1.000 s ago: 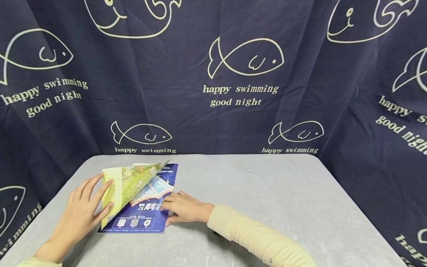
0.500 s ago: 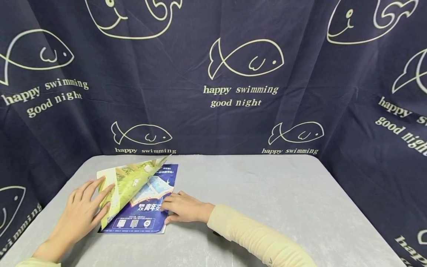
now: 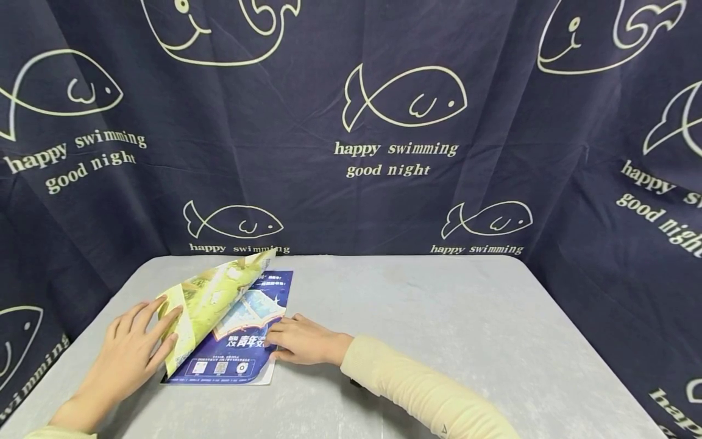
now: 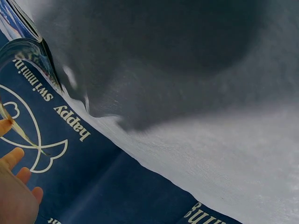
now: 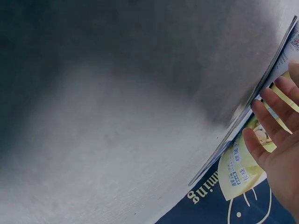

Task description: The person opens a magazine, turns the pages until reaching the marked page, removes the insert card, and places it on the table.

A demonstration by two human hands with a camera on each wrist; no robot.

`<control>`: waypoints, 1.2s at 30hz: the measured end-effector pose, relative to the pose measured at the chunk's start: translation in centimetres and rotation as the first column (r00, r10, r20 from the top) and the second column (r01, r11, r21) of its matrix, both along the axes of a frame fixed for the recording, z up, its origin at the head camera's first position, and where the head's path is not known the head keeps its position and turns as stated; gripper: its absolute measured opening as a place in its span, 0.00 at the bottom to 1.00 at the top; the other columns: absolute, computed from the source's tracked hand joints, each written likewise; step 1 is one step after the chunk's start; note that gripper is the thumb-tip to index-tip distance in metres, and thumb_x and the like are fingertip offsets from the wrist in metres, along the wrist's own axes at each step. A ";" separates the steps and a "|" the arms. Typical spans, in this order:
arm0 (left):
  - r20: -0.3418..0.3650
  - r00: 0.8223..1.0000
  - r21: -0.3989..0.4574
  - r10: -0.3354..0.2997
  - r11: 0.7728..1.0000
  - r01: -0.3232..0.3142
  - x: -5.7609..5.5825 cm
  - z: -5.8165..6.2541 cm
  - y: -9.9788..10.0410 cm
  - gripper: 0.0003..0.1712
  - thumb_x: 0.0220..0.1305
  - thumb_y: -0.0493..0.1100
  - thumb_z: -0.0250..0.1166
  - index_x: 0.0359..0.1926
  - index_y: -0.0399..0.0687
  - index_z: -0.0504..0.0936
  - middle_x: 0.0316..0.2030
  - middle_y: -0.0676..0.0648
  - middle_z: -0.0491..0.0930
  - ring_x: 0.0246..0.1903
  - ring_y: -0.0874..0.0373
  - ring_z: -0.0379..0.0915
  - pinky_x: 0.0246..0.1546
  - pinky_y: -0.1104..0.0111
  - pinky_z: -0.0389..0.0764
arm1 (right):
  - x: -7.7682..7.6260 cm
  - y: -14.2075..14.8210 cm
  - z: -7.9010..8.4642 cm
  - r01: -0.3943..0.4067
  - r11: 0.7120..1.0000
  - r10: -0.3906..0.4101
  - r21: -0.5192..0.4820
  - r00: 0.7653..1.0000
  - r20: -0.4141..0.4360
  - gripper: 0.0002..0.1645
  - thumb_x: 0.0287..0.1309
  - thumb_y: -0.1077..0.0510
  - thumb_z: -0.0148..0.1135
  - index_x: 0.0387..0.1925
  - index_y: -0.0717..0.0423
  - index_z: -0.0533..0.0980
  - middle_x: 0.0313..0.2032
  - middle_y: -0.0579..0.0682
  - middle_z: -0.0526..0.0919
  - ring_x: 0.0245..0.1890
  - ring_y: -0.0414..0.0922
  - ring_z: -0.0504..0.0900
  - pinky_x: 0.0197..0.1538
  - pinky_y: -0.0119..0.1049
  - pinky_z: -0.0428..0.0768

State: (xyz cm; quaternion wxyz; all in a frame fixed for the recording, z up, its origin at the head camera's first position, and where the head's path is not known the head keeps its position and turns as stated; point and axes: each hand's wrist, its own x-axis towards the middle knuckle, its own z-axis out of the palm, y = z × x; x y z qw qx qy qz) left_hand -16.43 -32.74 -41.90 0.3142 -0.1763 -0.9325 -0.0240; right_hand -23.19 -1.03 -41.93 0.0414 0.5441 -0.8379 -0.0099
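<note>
Where your left hand [image 3: 127, 349] meets a yellow-green page [image 3: 212, 302], head view: its fingers lie apart and nearly straight on the page's left edge, probably to stop it falling back; the page slants upward, its far tip in front of the navy curtain [image 3: 406, 204].
Magazine [image 3: 233, 318], head view: it lies on the left part of the grey desk [image 3: 439, 329], within reach of both your hands.
Right hand [image 3: 303, 341], head view: its fingers rest at the right edge of the blue page [image 3: 241, 353], seemingly to steady the magazine; beside your thumb, that page's near corner curls up from a white sheet [image 3: 265, 376].
Left hand, left wrist view: your fingers are spread, one tip at the page's thin edge.
Right hand, right wrist view: your fingers reach across the magazine's edge, spaced apart; whether the thumb pinches paper, you cannot tell.
</note>
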 end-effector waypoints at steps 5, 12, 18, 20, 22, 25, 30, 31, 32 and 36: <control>0.039 0.998 -0.013 0.039 0.999 -0.038 0.2 -0.1 0.0 0.28 0.61 0.58 0.54 0.58 0.51 0.70 0.58 0.39 0.64 0.55 0.40 0.57 0.47 0.46 0.56 | 0.0 -0.1 0.1 0.010 1.000 -0.010 -0.006 1.000 -0.002 0.17 0.62 0.44 0.51 0.49 0.42 0.74 0.49 0.38 0.77 0.51 0.36 0.72 0.49 0.27 0.67; 0.065 0.997 -0.036 0.053 0.998 -0.050 0.3 -0.2 0.2 0.31 0.57 0.58 0.58 0.58 0.49 0.69 0.58 0.38 0.63 0.55 0.40 0.57 0.47 0.47 0.57 | -0.2 0.0 0.1 0.020 1.000 -0.021 -0.022 1.000 -0.014 0.15 0.62 0.47 0.52 0.49 0.42 0.73 0.50 0.38 0.77 0.52 0.36 0.73 0.49 0.27 0.66; 0.044 0.999 -0.033 0.028 0.999 -0.027 0.2 -0.3 0.1 0.32 0.58 0.57 0.57 0.62 0.53 0.66 0.59 0.38 0.63 0.55 0.39 0.56 0.46 0.46 0.57 | -0.3 -0.1 0.1 0.018 1.000 -0.018 -0.023 1.000 -0.017 0.15 0.62 0.47 0.52 0.49 0.42 0.74 0.50 0.38 0.77 0.52 0.36 0.73 0.48 0.27 0.66; 0.031 0.999 -0.031 0.009 0.999 -0.008 0.1 -0.2 0.1 0.31 0.58 0.57 0.57 0.62 0.56 0.66 0.59 0.37 0.63 0.55 0.39 0.56 0.46 0.46 0.57 | -0.3 -0.1 0.0 0.018 1.000 -0.019 -0.023 1.000 -0.015 0.15 0.62 0.47 0.52 0.49 0.42 0.74 0.50 0.38 0.77 0.52 0.36 0.73 0.48 0.27 0.66; 0.021 1.000 -0.035 -0.008 0.999 0.008 0.0 -0.2 0.1 0.29 0.58 0.57 0.56 0.61 0.60 0.68 0.59 0.37 0.63 0.55 0.39 0.57 0.46 0.47 0.57 | -0.3 -0.1 0.0 0.021 1.000 -0.021 -0.023 1.000 -0.012 0.15 0.62 0.47 0.51 0.48 0.42 0.74 0.50 0.38 0.77 0.52 0.36 0.73 0.48 0.27 0.66; 0.016 1.000 -0.042 -0.025 0.999 0.025 -0.1 -0.3 0.1 0.25 0.60 0.59 0.54 0.59 0.63 0.70 0.58 0.38 0.64 0.55 0.39 0.57 0.45 0.47 0.57 | -0.3 -0.1 0.0 0.024 0.999 -0.024 -0.021 1.000 -0.007 0.15 0.62 0.47 0.51 0.48 0.42 0.74 0.50 0.38 0.77 0.52 0.36 0.73 0.48 0.27 0.66; 0.032 0.999 -0.048 -0.021 0.999 0.023 0.0 -0.4 0.1 0.23 0.62 0.59 0.53 0.58 0.65 0.70 0.57 0.39 0.64 0.55 0.39 0.57 0.45 0.46 0.57 | -0.4 -0.1 0.0 0.023 1.000 -0.023 -0.021 1.000 -0.005 0.15 0.62 0.47 0.51 0.49 0.43 0.73 0.51 0.39 0.77 0.52 0.36 0.73 0.49 0.27 0.66; 0.035 0.999 -0.045 -0.018 0.999 0.020 0.0 -0.5 0.1 0.23 0.62 0.58 0.53 0.58 0.65 0.70 0.57 0.39 0.64 0.55 0.39 0.57 0.46 0.46 0.57 | -0.4 -0.1 0.0 0.023 1.000 -0.023 -0.020 1.000 -0.004 0.15 0.62 0.47 0.51 0.49 0.43 0.73 0.51 0.39 0.77 0.52 0.36 0.73 0.49 0.27 0.66; 0.037 0.999 -0.041 -0.017 0.999 0.019 0.0 -0.5 0.1 0.23 0.61 0.57 0.54 0.58 0.66 0.70 0.57 0.39 0.64 0.55 0.39 0.57 0.46 0.46 0.56 | -0.4 -0.1 0.0 0.024 1.000 -0.025 -0.020 1.000 -0.003 0.15 0.62 0.47 0.51 0.49 0.43 0.73 0.51 0.39 0.77 0.52 0.36 0.73 0.49 0.27 0.66; 0.043 0.999 -0.029 -0.016 0.999 0.017 0.1 -0.6 0.1 0.24 0.61 0.56 0.55 0.58 0.63 0.70 0.58 0.39 0.64 0.55 0.39 0.57 0.46 0.46 0.56 | -0.4 -0.1 0.0 0.031 0.999 -0.031 -0.014 1.000 0.002 0.15 0.62 0.46 0.51 0.49 0.43 0.73 0.51 0.39 0.77 0.53 0.36 0.73 0.49 0.27 0.67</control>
